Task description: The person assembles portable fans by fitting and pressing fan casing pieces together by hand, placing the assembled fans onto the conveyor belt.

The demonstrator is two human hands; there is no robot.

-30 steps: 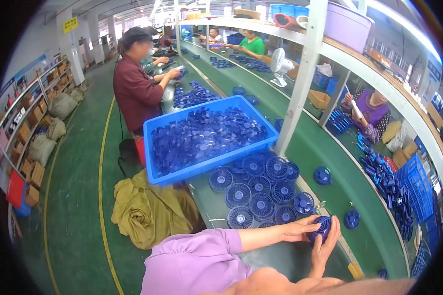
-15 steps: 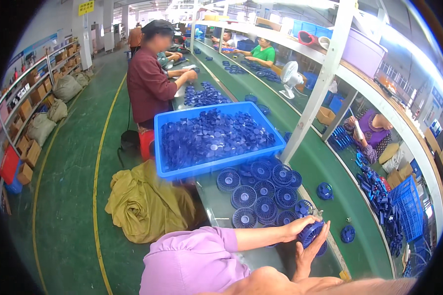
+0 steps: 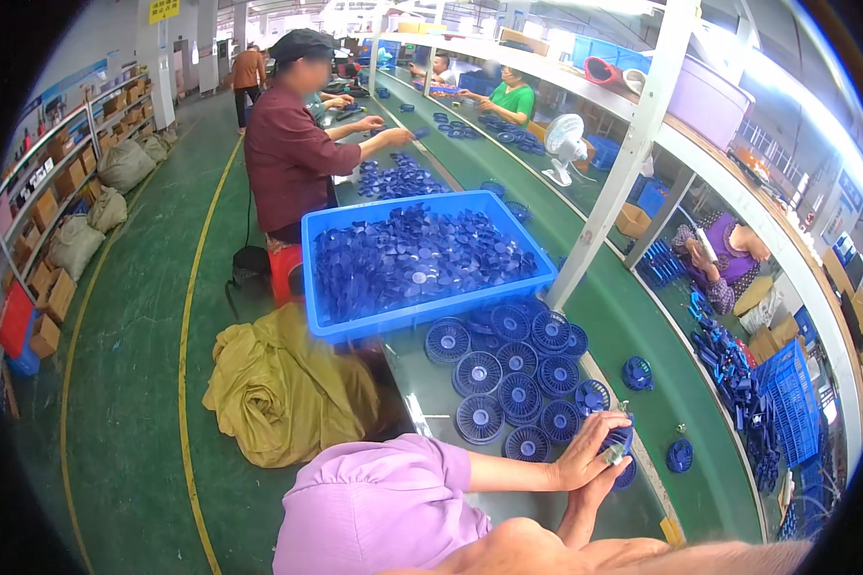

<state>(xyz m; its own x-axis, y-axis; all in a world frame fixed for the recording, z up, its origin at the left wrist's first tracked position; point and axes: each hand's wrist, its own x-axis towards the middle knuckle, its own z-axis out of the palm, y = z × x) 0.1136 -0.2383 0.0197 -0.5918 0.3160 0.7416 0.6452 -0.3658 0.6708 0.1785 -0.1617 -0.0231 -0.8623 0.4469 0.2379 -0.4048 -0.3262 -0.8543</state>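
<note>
Both of my hands are around a round blue plastic fan grille [image 3: 623,439], at the right edge of the worktable. My left hand [image 3: 585,450] grips it from the left and above, fingers bent over its top. Below, my right hand [image 3: 593,487] closes on the lower side, partly behind the left. The grille is tilted nearly edge-on, and much of it is hidden by my fingers. A small pale piece shows by my fingertips, too small to name. Several similar slotted grilles [image 3: 521,398] lie in a group just beyond my hands.
A large blue tray [image 3: 431,311] of small blue discs stands farther up the table. To the right runs a green conveyor belt [image 3: 657,407] carrying a few grilles, beside a white post [image 3: 623,163]. Co-workers sit or stand along the line. Olive cloth [image 3: 283,383] lies at left.
The grille has turned more edge-on between my hands. My left hand has moved over its top, and my right hand has shifted lower. The nearest co-worker's arm now reaches toward the belt.
</note>
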